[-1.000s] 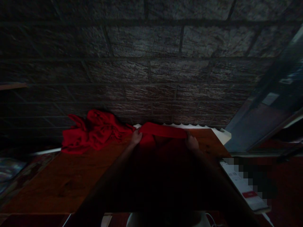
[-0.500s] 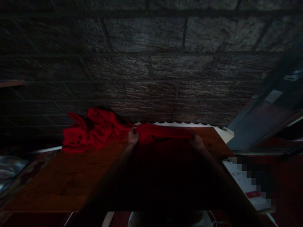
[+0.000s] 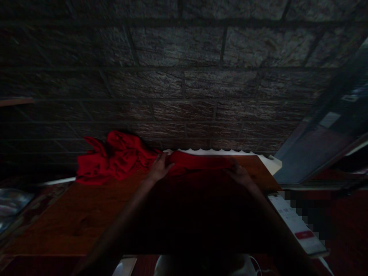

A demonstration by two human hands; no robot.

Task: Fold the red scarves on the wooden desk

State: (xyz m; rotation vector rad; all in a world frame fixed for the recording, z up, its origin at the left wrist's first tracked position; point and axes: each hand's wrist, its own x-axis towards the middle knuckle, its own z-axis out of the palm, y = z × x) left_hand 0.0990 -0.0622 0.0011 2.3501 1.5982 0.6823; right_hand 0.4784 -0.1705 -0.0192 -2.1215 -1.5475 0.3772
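A red cloth (image 3: 198,160) lies on the wooden table in front of me, its far part folded over into a band. My left hand (image 3: 161,166) rests at the left end of this band, thumb apart from the fingers, with a ring showing on one finger. At the band's right end is my right hand (image 3: 239,174), dimly lit, its thumb stretched inward along the cloth and its fingers apart. The near part of the cloth sinks into dark shadow. Left of my left hand, a crumpled heap of red cloth (image 3: 115,159) lies against the wall.
A stone-block wall (image 3: 201,84) rises behind the wooden table (image 3: 71,214). White scalloped edging (image 3: 212,152) runs along the table's back. A lit phone (image 3: 297,224) lies at the right edge. A grey door-like panel (image 3: 316,130) stands at right.
Both hands have loosened from the corners of the folded band, thumbs spreading away from the fingers. The left hand has turned slightly and the band lies lower and flatter.
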